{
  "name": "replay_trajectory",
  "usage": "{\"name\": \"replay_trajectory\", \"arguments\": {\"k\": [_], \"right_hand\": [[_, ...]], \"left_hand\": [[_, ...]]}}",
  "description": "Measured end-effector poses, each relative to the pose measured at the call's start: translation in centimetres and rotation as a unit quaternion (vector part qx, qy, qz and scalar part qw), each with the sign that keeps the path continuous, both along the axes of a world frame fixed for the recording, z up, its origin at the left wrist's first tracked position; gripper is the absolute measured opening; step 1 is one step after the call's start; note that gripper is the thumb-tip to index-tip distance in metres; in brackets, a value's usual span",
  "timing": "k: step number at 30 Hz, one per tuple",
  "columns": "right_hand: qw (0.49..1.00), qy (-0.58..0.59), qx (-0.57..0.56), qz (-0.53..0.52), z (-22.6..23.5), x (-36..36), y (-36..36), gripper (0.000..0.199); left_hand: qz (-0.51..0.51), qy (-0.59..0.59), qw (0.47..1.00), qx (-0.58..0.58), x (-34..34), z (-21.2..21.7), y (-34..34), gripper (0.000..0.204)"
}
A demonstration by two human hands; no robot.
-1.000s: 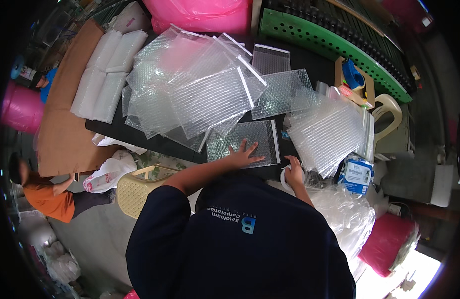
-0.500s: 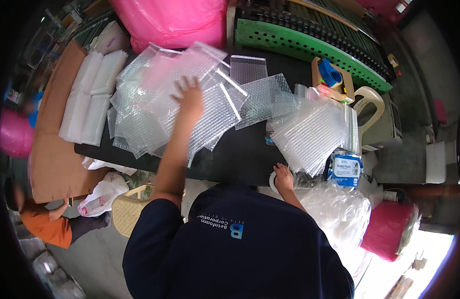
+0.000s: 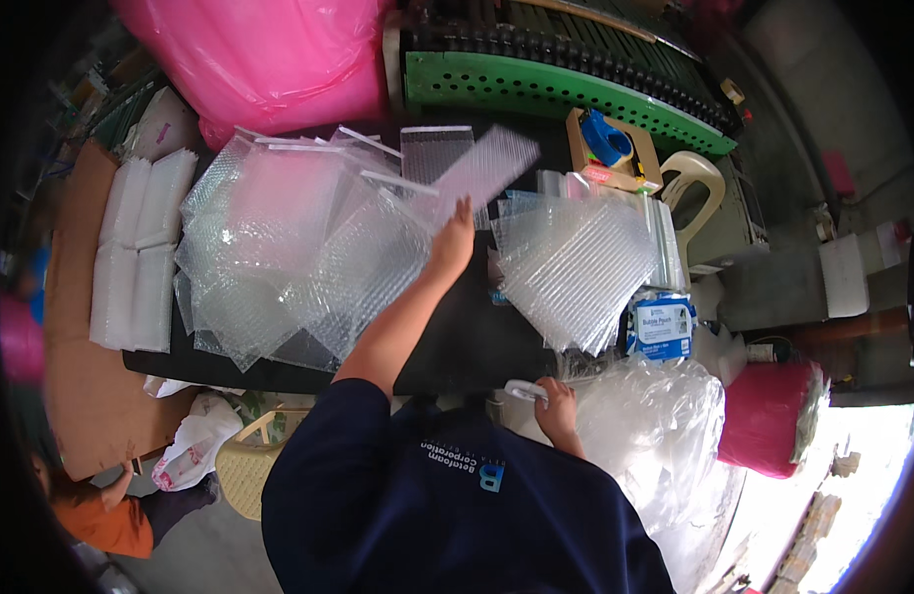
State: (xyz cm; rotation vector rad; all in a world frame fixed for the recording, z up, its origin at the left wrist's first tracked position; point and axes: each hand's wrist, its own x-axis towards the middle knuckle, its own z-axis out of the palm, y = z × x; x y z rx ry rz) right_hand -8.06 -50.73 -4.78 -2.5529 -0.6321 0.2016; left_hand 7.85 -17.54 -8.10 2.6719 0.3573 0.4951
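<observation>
My left hand (image 3: 457, 243) is closed on the near edge of a clear bubble pouch (image 3: 496, 168), which is blurred and tilted above the table. To its left, a wide heap of loose bubble pouches (image 3: 279, 218) is fanned out on the black table (image 3: 447, 337). On the right side lies a second fanned stack of bubble pouches (image 3: 576, 262). At the table's front edge, my right hand (image 3: 559, 411) grips a white tape roll (image 3: 525, 390), seen nearly edge-on.
Neat bundles of pouches (image 3: 145, 247) stand at the left beside brown cardboard (image 3: 71, 376). A box (image 3: 645, 176) holds a blue tape dispenser (image 3: 605, 137). Near the right corner are a blue-white pack (image 3: 663, 327) and clear plastic bags (image 3: 645, 426). An orange-shirted person (image 3: 110, 525) is at lower left.
My left hand, spread open over the heap before, has moved right and now holds a pouch. My right hand has raised the tape roll at the table's edge. The view has shifted.
</observation>
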Motion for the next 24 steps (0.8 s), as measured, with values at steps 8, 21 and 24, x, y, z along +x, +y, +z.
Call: {"name": "replay_trajectory", "arguments": {"k": [8,21,24], "right_hand": [[0.928,0.051,0.181,-0.323,-2.1,0.3,-4.9,0.028],[0.966,-0.05,0.21,-0.14,5.6,2.7,1.4,0.026],[0.982,-0.016,0.18,-0.049,5.1,1.1,3.6,0.029]], "left_hand": [[-0.246,-0.187,0.949,0.066,-13.2,13.3,-5.4,0.056],[-0.322,0.384,0.865,0.0,-24.3,-2.0,-1.2,0.033],[-0.328,0.359,0.865,-0.12,-21.5,-0.6,-1.9,0.031]]}}
